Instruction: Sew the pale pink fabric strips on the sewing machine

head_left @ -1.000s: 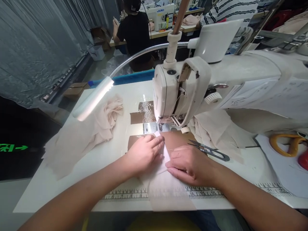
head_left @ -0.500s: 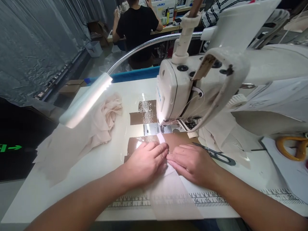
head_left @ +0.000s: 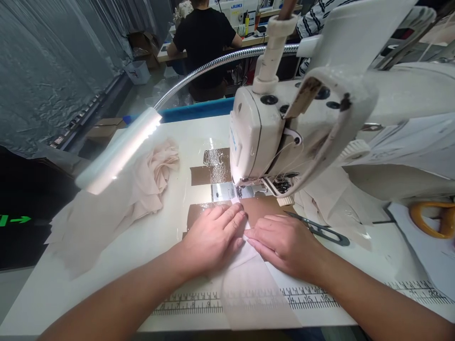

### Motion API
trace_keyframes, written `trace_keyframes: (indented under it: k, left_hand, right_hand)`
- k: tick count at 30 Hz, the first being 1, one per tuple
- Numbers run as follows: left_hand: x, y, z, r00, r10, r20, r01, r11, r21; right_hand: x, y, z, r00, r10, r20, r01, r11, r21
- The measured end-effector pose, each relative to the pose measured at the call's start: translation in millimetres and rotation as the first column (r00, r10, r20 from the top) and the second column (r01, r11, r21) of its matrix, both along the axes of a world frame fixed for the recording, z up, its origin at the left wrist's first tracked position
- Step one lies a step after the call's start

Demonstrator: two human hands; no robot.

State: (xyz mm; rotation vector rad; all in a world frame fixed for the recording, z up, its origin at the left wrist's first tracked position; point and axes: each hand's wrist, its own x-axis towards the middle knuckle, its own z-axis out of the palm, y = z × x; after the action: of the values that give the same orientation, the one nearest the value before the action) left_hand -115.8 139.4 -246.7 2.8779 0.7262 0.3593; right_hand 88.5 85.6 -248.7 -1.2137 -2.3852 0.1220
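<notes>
Your thin, pale cloth (head_left: 259,293) lies on the white table (head_left: 199,308), right in front of you. Its narrow end runs up to the metal plate (head_left: 223,192) under the needle end of the sewing machine (head_left: 249,137). Its wide end comes down over the ruler marks (head_left: 313,297) to the table's front edge. You can see the marks through it, so it is likely very light and soft. It looks easy to bend and crease, and it may slide on the smooth table. A hard tug could pull it out of shape. The best place to hold it is by the edges, close to the machine, with the cloth flat.

Your left hand (head_left: 215,237) rests on top of the cloth, palm down, with the fingers close together and pointing up toward the plate. You can't tell if the thumb pinches, because the hand hides what is under it. Your right hand (head_left: 284,241) sits just beside it, with curled fingers. Its thumb and pointing finger seem to pinch the right edge of the cloth. Both arms reach in from the sides, and your wrists stay low, near the table.
</notes>
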Motion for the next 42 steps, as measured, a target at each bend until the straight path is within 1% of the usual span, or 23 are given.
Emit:
trace_keyframes:
  k: [4,8,13,19,26,30,42]
  left_hand:
    - [1,1,1.8,0.999,-0.03,-0.013,0.03,0.999,0.034]
    - [2,2,3.1,0.999,-0.029,-0.032,0.03,0.999,0.018]
    - [2,1,2.5,0.998,0.005,-0.065,-0.004,1.0,0.016]
    - [2,1,2.7,0.992,0.079,-0.099,-0.076,0.997,0.029]
    - [3,2,7.1,0.989,0.108,-0.101,-0.106,0.994,0.025]
    - [2,4,8.2,0.991,0.094,-0.092,-0.094,0.996,0.004]
    - [1,13,7.2,0.997,0.034,-0.074,-0.039,0.997,-0.066]
  right_hand:
    - [0,0,0.2,1.0,-0.001,0.002,0.001,1.0,-0.009]
    - [0,0,-0.6,1.0,-0.006,-0.004,0.006,1.0,-0.025]
    - [0,0,-1.2,1.0,-0.007,0.006,0.007,1.0,-0.029]
    - [-1,0,-0.4,1.0,-0.01,0.012,0.01,1.0,-0.007]
    - [-1,0,0.6,1.0,-0.011,0.015,0.011,1.0,-0.002]
    - [-2,0,0.7,1.0,-0.016,0.012,0.016,1.0,0.011]
    - [-3,0,-1.1,0.999,-0.043,0.011,0.043,0.999,-0.01]
